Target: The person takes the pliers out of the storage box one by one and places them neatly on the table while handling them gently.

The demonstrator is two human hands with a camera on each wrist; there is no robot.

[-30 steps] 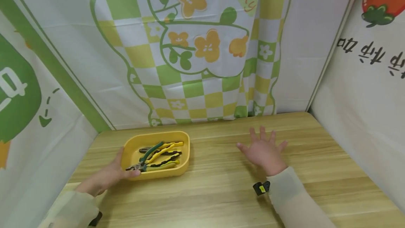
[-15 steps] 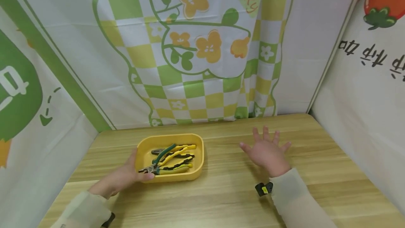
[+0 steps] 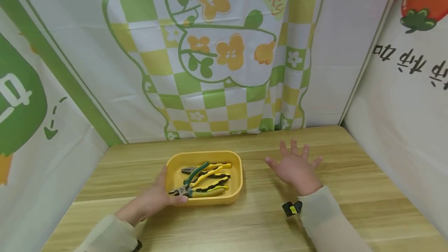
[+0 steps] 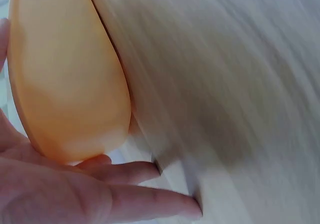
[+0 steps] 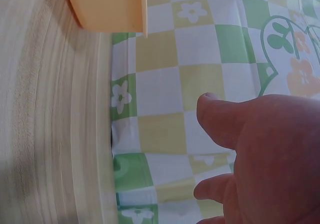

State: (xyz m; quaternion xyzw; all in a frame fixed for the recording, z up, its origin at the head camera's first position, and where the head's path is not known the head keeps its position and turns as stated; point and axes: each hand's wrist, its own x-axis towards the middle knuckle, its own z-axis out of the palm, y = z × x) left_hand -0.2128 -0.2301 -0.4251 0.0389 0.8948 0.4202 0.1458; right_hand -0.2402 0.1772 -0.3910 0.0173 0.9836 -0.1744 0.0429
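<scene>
A yellow box (image 3: 238, 174) stands on the wooden table, holding several pliers (image 3: 206, 182) with yellow, black and green handles. One green-handled pair lies on top, its metal head at the box's near left corner. My left hand (image 3: 154, 197) presses against the box's left end, thumb along the near side by the rim. In the left wrist view the fingers (image 4: 150, 200) reach out straight beside the box wall, down to the tabletop. To the right of the box, my right hand (image 3: 295, 170) is spread with straight fingers, apart from the box and touching nothing that I can make out.
The wooden table (image 3: 262, 224) extends around the box and both hands. Behind it hangs a green and yellow checked cloth (image 3: 224, 104). White printed sheets flank the table, a tomato picture (image 3: 423, 3) on the right one.
The yellow box with the pliers has slid to the right along the table, with my left hand against its end. My right hand has stayed nearly still, fingers spread.
</scene>
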